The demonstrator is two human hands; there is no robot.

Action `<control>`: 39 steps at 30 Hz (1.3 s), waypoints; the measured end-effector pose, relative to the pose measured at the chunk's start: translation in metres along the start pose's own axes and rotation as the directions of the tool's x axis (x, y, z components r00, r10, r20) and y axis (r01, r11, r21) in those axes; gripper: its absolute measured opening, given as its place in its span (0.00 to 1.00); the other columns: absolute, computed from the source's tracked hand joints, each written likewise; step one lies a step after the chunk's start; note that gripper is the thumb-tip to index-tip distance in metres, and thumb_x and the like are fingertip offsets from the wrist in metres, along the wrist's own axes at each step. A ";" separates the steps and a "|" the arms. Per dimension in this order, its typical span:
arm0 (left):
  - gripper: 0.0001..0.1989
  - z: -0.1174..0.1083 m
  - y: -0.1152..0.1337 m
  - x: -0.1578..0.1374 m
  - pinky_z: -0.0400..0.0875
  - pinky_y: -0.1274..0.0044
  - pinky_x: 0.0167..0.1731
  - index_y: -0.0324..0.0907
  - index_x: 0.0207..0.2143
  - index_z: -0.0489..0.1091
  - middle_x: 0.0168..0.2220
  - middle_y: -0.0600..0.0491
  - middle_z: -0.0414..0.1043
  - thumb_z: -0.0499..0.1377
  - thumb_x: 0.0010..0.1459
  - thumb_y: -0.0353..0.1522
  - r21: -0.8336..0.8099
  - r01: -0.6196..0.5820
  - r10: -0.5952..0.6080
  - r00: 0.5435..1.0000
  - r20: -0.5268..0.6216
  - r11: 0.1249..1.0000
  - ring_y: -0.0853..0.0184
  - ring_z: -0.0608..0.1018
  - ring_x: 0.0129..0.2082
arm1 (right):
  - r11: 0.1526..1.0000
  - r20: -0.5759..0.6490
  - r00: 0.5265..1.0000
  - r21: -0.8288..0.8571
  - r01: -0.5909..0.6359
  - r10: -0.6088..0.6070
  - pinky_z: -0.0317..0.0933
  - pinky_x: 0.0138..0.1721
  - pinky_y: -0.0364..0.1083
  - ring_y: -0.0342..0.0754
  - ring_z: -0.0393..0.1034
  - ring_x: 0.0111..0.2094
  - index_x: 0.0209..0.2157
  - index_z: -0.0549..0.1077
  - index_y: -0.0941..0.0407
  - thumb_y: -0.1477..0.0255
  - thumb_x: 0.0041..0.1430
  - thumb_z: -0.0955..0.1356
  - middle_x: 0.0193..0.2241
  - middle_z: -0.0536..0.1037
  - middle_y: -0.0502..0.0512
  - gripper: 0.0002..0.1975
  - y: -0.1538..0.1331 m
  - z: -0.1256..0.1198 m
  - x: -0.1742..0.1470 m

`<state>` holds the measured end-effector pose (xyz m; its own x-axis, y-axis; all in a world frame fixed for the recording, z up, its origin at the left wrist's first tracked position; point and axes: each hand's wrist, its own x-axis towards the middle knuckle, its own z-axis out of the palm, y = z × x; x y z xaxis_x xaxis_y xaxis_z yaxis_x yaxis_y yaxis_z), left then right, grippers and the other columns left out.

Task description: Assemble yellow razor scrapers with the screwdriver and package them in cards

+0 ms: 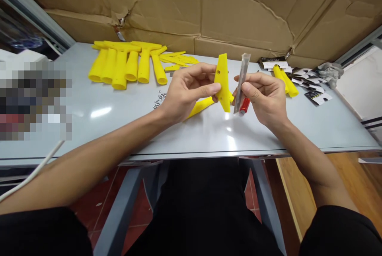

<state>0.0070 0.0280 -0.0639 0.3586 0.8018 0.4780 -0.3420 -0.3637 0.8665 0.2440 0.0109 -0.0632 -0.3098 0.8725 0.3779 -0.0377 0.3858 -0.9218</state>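
Observation:
My left hand (191,92) pinches a flat yellow plastic plate (222,85) with small holes, held upright above the table. In my right hand (264,96) is a thin grey metal blade strip (242,83), gripped between thumb and fingers and tilted slightly. A small gap separates the blade strip from the plate. Below the hands, a yellow plastic handle (200,107) lies on the table, partly hidden by my left hand. A red-handled tool (244,106) shows just behind the blade strip; its other end is hidden by my right hand.
Several yellow T-shaped handles (120,67) stand at the back left, beside a pile of yellow plates (179,59). Small screws (159,99) lie left of my hands. Black-and-white cards (308,81), yellow pieces (285,81) and a grey cloth (330,73) are at right. Cardboard (238,17) backs the table.

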 end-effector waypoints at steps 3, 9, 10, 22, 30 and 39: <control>0.19 -0.004 -0.001 0.001 0.83 0.69 0.33 0.49 0.44 0.83 0.40 0.54 0.85 0.81 0.56 0.45 -0.069 0.032 -0.033 0.999 -0.014 0.997 0.61 0.86 0.38 | 0.999 -0.001 1.000 0.031 -0.027 0.027 0.74 0.28 0.35 0.37 0.79 0.30 0.56 0.79 0.58 0.53 0.65 0.75 0.38 0.82 0.51 0.27 -0.001 0.000 0.000; 0.15 -0.004 0.004 0.000 0.82 0.71 0.32 0.47 0.41 0.83 0.36 0.54 0.84 0.79 0.56 0.42 -0.102 0.080 -0.080 0.997 0.002 0.992 0.62 0.85 0.34 | 0.998 -0.104 0.994 -0.052 0.024 -0.029 0.73 0.29 0.34 0.36 0.77 0.28 0.48 0.82 0.64 0.55 0.59 0.79 0.33 0.81 0.53 0.27 -0.009 0.014 -0.004; 0.15 -0.003 0.005 0.000 0.81 0.71 0.30 0.47 0.40 0.82 0.35 0.54 0.83 0.79 0.56 0.42 -0.102 0.085 -0.084 0.996 0.012 0.991 0.63 0.85 0.33 | 0.995 -0.140 0.989 -0.092 0.040 -0.052 0.72 0.29 0.33 0.34 0.76 0.27 0.46 0.82 0.65 0.55 0.58 0.79 0.32 0.80 0.53 0.26 -0.011 0.017 -0.004; 0.20 0.002 0.003 0.000 0.81 0.75 0.26 0.45 0.37 0.80 0.35 0.52 0.82 0.83 0.52 0.44 -0.027 0.081 -0.080 0.997 0.020 0.996 0.65 0.84 0.32 | 0.538 0.000 0.776 -0.721 0.437 -0.631 0.62 0.32 0.32 0.27 0.68 0.27 0.38 0.83 0.61 0.67 0.69 0.73 0.30 0.80 0.50 0.11 -0.010 0.021 -0.007; 0.26 0.008 0.001 0.001 0.86 0.76 0.31 0.46 0.39 0.79 0.35 0.55 0.82 0.86 0.46 0.46 -0.009 0.060 -0.060 0.998 0.018 0.998 0.66 0.86 0.34 | 0.142 0.262 0.523 -0.779 0.610 -0.811 0.63 0.39 0.36 0.31 0.74 0.38 0.44 0.80 0.61 0.75 0.62 0.77 0.37 0.82 0.49 0.10 -0.003 0.020 -0.004; 0.23 -0.003 0.004 0.005 0.89 0.67 0.46 0.45 0.30 0.80 0.39 0.53 0.83 0.86 0.45 0.46 0.055 -0.022 0.019 0.998 0.063 0.998 0.61 0.88 0.42 | -0.034 0.378 0.503 -0.823 0.567 -0.777 0.64 0.40 0.36 0.30 0.75 0.42 0.51 0.83 0.48 0.75 0.63 0.73 0.43 0.83 0.45 0.16 -0.003 0.013 -0.008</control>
<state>0.0052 0.0324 -0.0586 0.4057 0.7635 0.5025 -0.3016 -0.4071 0.8621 0.2344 -0.0007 -0.0648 -0.4858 0.0255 0.8737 0.6079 0.7281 0.3168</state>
